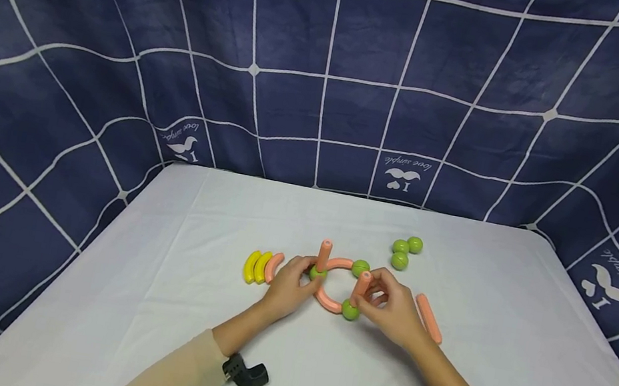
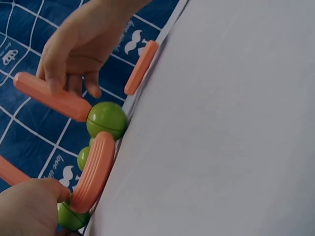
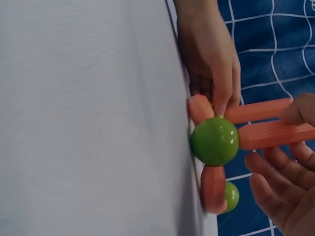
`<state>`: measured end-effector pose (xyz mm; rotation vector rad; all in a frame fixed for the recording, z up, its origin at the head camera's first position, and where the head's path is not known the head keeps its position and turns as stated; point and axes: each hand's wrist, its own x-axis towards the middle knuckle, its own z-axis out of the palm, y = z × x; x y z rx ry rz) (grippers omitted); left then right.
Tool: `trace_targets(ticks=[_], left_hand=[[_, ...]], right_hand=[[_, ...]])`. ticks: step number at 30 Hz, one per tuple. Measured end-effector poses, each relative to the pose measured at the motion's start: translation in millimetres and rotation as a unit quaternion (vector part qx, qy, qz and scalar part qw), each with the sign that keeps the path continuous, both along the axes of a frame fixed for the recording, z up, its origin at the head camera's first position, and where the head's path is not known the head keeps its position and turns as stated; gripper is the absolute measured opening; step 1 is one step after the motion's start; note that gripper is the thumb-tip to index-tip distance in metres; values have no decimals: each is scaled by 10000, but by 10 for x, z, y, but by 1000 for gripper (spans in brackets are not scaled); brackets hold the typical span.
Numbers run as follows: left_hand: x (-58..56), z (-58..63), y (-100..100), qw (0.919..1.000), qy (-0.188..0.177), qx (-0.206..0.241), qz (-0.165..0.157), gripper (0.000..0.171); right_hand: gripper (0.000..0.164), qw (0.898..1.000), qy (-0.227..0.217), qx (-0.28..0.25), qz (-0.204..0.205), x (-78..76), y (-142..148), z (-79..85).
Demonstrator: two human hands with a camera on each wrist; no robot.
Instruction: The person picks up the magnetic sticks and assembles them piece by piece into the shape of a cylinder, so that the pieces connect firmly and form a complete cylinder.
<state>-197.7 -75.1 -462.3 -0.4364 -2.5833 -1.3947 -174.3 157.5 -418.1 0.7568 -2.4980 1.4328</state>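
Head view: The desk (image 1: 187,349) is white-clothed, its far edge against a blue checked curtain (image 1: 453,54). A ring of pink curved pieces and green balls lies about midway between the desk's left and right edges. The left hand (image 1: 288,287) grips the left ball (image 1: 318,275), from which the left rod (image 1: 324,255) stands upright. The right hand (image 1: 393,306) pinches the front rod (image 1: 361,286) between thumb and fingers; this rod stands over the front ball (image 1: 350,311), top leaning slightly right. The back ball (image 1: 360,268) sits on the ring's far side. The hands are apart, one on each side of the ring. Three loose balls (image 1: 399,261) lie toward the desk's far edge, right of the ring. A loose rod (image 1: 429,318) lies on the desk's right-edge side of the right hand. Toward the left edge, two yellow pieces (image 1: 262,268) and a pink piece (image 1: 274,267) lie side by side.

Left wrist view: The right thumb rests along the front rod, whose end meets the front ball. A ridged curved piece (image 2: 93,172) runs from there to the left ball, where the left thumb touches.

Right wrist view: The front rod lies between right thumb and fingers. The left hand's grip is partly hidden here.
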Motion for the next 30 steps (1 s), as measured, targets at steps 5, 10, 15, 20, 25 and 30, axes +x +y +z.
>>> trace_targets(ticks=[5,10,15,20,25,30], left_hand=[[148,13,2,9994,-7,-98,337,46],[357,37,8,9995,31,91,294,37],[496,41,91,9986,466,132,-217,24],[494,71,230,9922,1082,-296,-550,28],[433,116,375,9871,1319,-568,-714,32],[368,113,470,9812,1644,-644,-776,30]], right_hand=[[35,9988,118,278,392,-41,124,-94],[29,9991,289,211,228,-122,184,-113],[20,9972,649,305,-223,-304,153,-215],[22,9964,733,405,-142,-448,61,-227],[29,9964,498,637,-243,-522,-3,-224],[32,9956,357,794,-355,-542,-35,-255]])
